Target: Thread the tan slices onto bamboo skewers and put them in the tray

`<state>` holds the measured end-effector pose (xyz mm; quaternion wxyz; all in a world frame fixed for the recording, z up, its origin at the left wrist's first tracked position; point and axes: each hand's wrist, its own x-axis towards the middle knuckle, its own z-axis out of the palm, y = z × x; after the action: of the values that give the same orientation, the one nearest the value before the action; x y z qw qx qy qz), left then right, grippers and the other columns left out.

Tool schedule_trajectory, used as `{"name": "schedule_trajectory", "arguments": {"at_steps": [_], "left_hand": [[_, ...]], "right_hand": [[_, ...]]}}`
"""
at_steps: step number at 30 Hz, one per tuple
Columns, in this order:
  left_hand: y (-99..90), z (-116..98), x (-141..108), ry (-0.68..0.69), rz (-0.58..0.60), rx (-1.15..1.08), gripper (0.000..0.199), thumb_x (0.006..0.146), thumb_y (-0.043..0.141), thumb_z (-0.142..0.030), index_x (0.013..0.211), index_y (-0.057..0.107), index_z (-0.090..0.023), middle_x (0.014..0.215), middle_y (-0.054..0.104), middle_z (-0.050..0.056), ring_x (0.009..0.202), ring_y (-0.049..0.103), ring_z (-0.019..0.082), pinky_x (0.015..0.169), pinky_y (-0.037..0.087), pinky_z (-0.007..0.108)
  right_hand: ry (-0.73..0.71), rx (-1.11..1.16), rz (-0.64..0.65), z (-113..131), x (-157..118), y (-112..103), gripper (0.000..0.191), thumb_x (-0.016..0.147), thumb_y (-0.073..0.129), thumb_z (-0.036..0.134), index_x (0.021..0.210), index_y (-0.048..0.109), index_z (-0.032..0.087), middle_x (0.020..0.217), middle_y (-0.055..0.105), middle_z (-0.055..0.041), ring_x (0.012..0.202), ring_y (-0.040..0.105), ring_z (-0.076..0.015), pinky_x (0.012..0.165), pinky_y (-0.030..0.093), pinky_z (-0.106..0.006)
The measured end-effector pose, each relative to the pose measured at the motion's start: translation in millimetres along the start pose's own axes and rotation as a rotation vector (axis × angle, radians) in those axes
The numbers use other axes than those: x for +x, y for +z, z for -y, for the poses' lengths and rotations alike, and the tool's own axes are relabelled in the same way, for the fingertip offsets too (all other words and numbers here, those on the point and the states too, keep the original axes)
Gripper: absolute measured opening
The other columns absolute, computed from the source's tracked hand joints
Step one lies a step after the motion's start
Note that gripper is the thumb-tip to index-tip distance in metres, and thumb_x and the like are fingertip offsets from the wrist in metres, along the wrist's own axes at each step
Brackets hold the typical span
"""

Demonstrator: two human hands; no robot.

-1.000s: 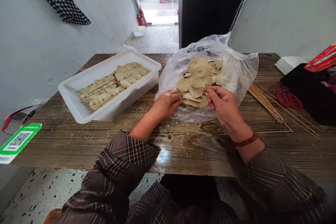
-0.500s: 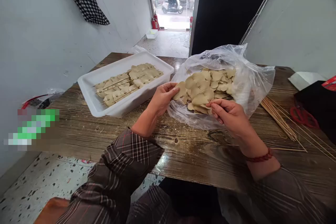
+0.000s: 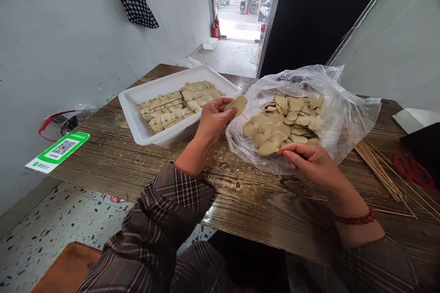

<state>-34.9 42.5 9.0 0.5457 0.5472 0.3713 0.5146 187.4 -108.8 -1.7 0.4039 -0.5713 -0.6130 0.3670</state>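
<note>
Between the thumb and fingers of my left hand (image 3: 213, 121) is a flat beige slice (image 3: 238, 104), a thin oval food piece. My right hand (image 3: 311, 162) pinches the near end of a thin wooden skewer (image 3: 245, 116), which carries several threaded slices (image 3: 267, 133). Its far tip meets the slice in my left hand; whether it pierces it I cannot tell. Below and behind the skewer lie many loose slices (image 3: 299, 112) in an open clear plastic bag (image 3: 354, 116). On the left, a white tray (image 3: 137, 135) holds rows of skewered slices (image 3: 202, 94).
Bare skewers (image 3: 380, 171) lie on the wooden table (image 3: 247, 210) at the right, near red-handled scissors (image 3: 412, 169). A green-and-white QR code card (image 3: 58, 152) is at the left edge. Beyond the table, a doorway opens past fire extinguishers (image 3: 215, 28).
My left hand has lifted a slice up to the skewer's far tip. The right hand with the skewer sits slightly lower and further right. The view has shifted left.
</note>
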Motion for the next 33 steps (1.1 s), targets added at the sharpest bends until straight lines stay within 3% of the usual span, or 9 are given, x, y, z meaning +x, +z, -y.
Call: {"name": "schedule_trajectory", "arguments": {"at_steps": [22, 33], "left_hand": [[-2.6, 1.9, 2.1, 0.074, -0.022, 0.062, 0.017, 0.072, 0.067, -0.019, 0.087, 0.072, -0.015, 0.076, 0.068, 0.001, 0.067, 0.056, 0.009, 0.063, 0.047, 0.022], [1.7, -0.1, -2.2, 0.104, -0.031, 0.210, 0.010, 0.072, 0.069, -0.021, 0.080, 0.075, -0.019, 0.068, 0.066, 0.000, 0.064, 0.054, 0.011, 0.055, 0.043, 0.023]], "right_hand": [[-0.014, -0.061, -0.044, -4.9, 1.0, 3.0, 0.032, 0.085, 0.062, 0.045, 0.090, 0.076, 0.017, 0.061, 0.060, -0.0013, 0.052, 0.047, -0.0116, 0.046, 0.036, -0.024], [-0.014, -0.112, -0.064, -8.2, 1.3, 6.9, 0.029, 0.087, 0.060, 0.041, 0.091, 0.077, 0.017, 0.062, 0.061, -0.0011, 0.054, 0.050, -0.0126, 0.049, 0.038, -0.025]]}}
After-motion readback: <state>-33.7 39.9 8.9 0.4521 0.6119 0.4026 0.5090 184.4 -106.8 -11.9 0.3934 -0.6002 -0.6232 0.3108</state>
